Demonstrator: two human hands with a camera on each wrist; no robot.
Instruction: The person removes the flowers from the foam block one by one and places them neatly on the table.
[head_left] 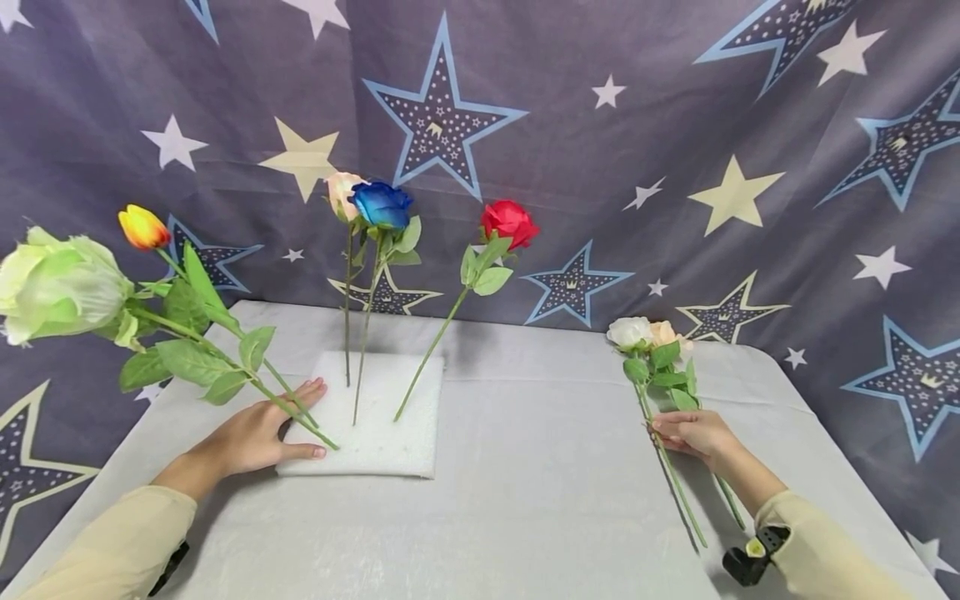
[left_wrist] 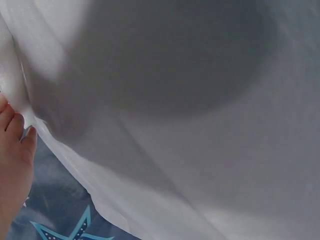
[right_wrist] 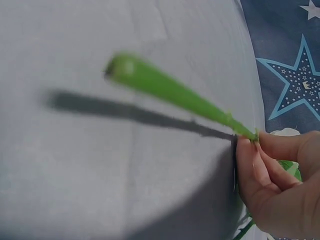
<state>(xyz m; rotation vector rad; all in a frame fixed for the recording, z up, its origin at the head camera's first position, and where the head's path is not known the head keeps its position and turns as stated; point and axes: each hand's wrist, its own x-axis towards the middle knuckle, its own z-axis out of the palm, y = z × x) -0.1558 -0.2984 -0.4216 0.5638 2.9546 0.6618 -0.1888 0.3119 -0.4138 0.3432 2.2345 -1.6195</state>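
Observation:
My left hand (head_left: pixel 251 437) rests on the left side of a white foam block (head_left: pixel 397 454), fingers and thumb spread. Upright in the block stand a blue rose (head_left: pixel 382 205), a pale pink rose (head_left: pixel 342 194) and a leaning red rose (head_left: pixel 510 223). A large pale green rose (head_left: pixel 67 287) and an orange-yellow tulip (head_left: pixel 143 227) lean left from it, over that hand. At the right, my right hand (head_left: pixel 693 435) pinches the stem of a white rose (head_left: pixel 630 332). The right wrist view shows its green stem (right_wrist: pixel 170 92) between thumb and fingers, the cut end pointing away.
A peach rose (head_left: pixel 664 335) lies beside the white one, its stem partly hidden behind my right hand. A pale cloth covers the table (head_left: pixel 540 500). Behind hangs a dark curtain (head_left: pixel 570 175) with stars. Small holes show in the foam's front part.

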